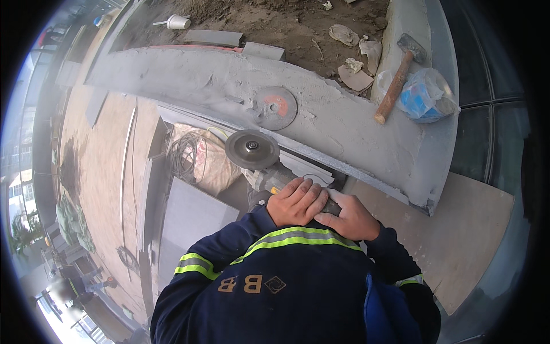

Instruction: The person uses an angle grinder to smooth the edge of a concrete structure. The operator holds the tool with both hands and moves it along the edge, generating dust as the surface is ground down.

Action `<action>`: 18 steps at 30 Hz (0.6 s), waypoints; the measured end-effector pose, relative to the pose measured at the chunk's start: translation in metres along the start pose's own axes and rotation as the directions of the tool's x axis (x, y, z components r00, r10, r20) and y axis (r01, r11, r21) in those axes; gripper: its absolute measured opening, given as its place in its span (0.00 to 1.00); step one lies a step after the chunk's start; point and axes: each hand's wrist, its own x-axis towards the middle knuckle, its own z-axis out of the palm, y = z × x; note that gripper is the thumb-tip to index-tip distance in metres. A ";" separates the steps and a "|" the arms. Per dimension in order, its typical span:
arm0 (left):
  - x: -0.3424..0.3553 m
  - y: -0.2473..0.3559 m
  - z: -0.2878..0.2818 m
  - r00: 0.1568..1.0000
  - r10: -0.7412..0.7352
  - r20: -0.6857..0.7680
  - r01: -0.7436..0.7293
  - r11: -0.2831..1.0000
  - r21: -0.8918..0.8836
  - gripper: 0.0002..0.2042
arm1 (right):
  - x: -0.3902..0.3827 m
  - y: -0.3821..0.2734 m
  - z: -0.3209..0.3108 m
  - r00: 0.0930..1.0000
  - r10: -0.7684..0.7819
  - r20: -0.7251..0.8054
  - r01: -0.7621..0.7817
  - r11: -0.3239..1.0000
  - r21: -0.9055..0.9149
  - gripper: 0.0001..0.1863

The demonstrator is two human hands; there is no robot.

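Note:
An angle grinder (pixel 266 179) with a dark round disc (pixel 240 150) at its head is held close in front of my body, below the edge of a grey concrete ledge (pixel 349 146). My left hand (pixel 295 203) is closed over the grinder's body. My right hand (pixel 349 218) is closed round the rear part, beside my left hand and partly hidden by it. A loose cutting disc (pixel 275 108) with a reddish centre lies flat on the ledge above the grinder.
A hammer (pixel 394 86) and bagged blue item (pixel 424 94) lie on the ledge's right end, beside dark glass panels (pixel 475 143). Soil (pixel 263 26) lies beyond. Grey slabs (pixel 195 229), a coiled cable (pixel 183 149) and a board (pixel 475 229) surround me. A person (pixel 80 286) is at lower left.

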 end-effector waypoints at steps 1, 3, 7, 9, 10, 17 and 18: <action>0.001 0.000 0.001 1.000 -0.005 -0.019 0.005 1.000 0.000 0.20 | 0.000 -0.001 0.000 1.000 -0.017 -0.013 0.017 0.999 0.032 0.30; -0.002 -0.005 0.004 0.999 -0.031 -0.026 0.030 0.999 -0.014 0.20 | 0.006 0.000 0.002 1.000 -0.015 -0.001 0.015 0.999 0.033 0.29; -0.012 -0.024 0.005 0.998 -0.057 -0.032 0.056 0.998 -0.037 0.20 | 0.027 0.004 0.012 0.999 -0.035 0.005 0.035 0.999 -0.025 0.26; -0.017 -0.038 0.004 0.997 -0.078 -0.015 0.077 0.996 -0.046 0.20 | 0.042 0.005 0.019 0.997 -0.075 -0.020 0.074 0.997 -0.033 0.25; -0.020 -0.044 0.003 0.996 -0.087 -0.007 0.086 0.995 -0.051 0.20 | 0.050 0.007 0.022 0.995 -0.094 -0.034 0.093 0.995 -0.038 0.25; -0.041 -0.091 -0.024 0.993 -0.109 0.037 0.110 0.994 -0.009 0.21 | 0.099 -0.001 0.053 0.984 -0.176 -0.036 0.172 0.980 -0.100 0.25; -0.044 -0.100 -0.026 0.993 -0.112 0.041 0.112 0.994 -0.008 0.22 | 0.108 0.001 0.059 0.983 -0.182 -0.037 0.177 0.978 -0.109 0.25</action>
